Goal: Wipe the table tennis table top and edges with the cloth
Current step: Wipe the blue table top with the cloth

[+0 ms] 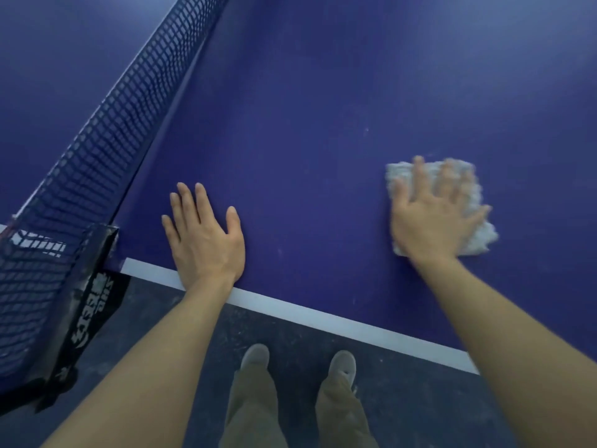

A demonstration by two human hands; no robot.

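Seen from above, looking down: nearest, two grey shoes point(341, 364) and khaki trouser legs point(255, 405) on a dark speckled floor point(403, 402). Just beyond, the white edge line point(323, 313) of a blue tabletop point(307, 140), running diagonally from left to lower right. Left hand point(205, 240) laid flat on the tabletop just inside that line, fingers point(189, 205) straight and relaxed, grasping nothing. Right hand point(431, 218), blurred, spread palm-down on a pale fluffy cloth point(478, 227), fingers extended and pressing on it rather than curled round it. Cloth folded into a rough square, lying on the tabletop well to the right of the left hand and a little farther in from the edge. At far left, a dark blue net point(106, 140) stretching away diagonally toward the top, fixed at the near end to a black clamp post point(93, 292) with white lettering, beside the left hand.
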